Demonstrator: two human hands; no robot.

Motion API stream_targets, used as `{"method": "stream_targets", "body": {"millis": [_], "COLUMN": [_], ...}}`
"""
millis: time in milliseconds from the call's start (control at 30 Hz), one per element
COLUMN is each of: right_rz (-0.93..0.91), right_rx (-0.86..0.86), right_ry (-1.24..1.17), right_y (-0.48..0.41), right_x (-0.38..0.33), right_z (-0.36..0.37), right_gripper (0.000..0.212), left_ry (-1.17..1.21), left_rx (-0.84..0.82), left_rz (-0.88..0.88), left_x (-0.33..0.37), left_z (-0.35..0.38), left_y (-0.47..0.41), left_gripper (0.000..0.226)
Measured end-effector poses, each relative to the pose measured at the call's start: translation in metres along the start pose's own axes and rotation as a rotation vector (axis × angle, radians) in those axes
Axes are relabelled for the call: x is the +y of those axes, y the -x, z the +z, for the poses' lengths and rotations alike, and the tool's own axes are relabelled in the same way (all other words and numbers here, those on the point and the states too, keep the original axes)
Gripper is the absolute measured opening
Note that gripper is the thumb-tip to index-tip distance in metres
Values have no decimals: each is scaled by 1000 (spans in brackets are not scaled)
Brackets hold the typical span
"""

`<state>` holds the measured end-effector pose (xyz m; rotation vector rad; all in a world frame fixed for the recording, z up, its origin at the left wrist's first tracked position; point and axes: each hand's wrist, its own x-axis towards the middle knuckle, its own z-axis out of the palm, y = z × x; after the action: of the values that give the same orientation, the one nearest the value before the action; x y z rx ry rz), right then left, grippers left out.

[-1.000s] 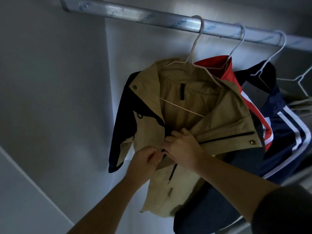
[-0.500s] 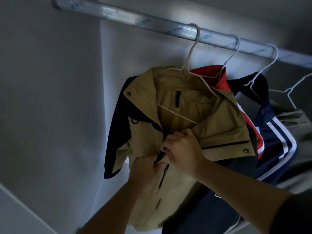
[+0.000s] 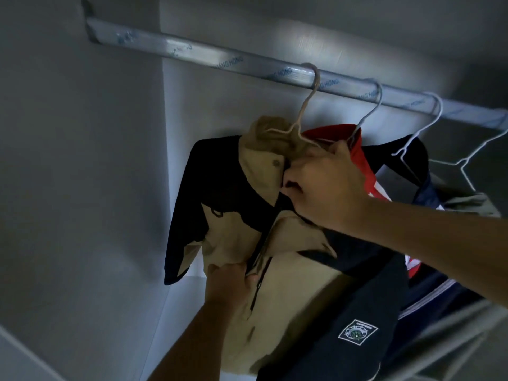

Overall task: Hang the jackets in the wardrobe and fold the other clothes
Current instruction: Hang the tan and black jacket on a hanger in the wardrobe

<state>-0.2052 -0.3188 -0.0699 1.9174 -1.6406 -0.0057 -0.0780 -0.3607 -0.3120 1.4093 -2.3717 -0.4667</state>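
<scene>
**Both hands on the tan jacket under the rail**

The tan and navy jacket (image 3: 225, 243) hangs on a beige hanger (image 3: 308, 105), whose hook sits over the metal rail (image 3: 192, 50) above both hands. The right hand (image 3: 327, 185) is clenched on the jacket's front just under the collar, fingers curled into the fabric at the top of the zip (image 3: 258, 259). Below it, the left hand (image 3: 231, 284) pinches the tan fabric at the lower end of the zip. The jacket's navy sleeve with a stitched badge (image 3: 357, 331) droops beneath the right forearm. Just behind the right hand hangs a red jacket (image 3: 362, 160), and beyond that a navy one (image 3: 420, 160) on a white hanger (image 3: 423, 125). The wardrobe's grey wall (image 3: 82, 188) stands to the left of both hands.
</scene>
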Motion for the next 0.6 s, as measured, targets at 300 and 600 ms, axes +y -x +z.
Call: {"method": "stream_targets", "body": {"millis": [300,600], "right_rz": [74,563], "right_rx": [-119,28], "right_ry": [-412,-893], "right_y": [-25,81], "right_x": [30,41], "right_z": [-23,30], "right_gripper": [19,63], "left_ry": [159,451], "left_rx": [-230,393], "left_rz": [-175,531], "left_x": [-15,73], "left_z": [-10,-156], "left_y": [-9,-46], "left_gripper": [26,62]}}
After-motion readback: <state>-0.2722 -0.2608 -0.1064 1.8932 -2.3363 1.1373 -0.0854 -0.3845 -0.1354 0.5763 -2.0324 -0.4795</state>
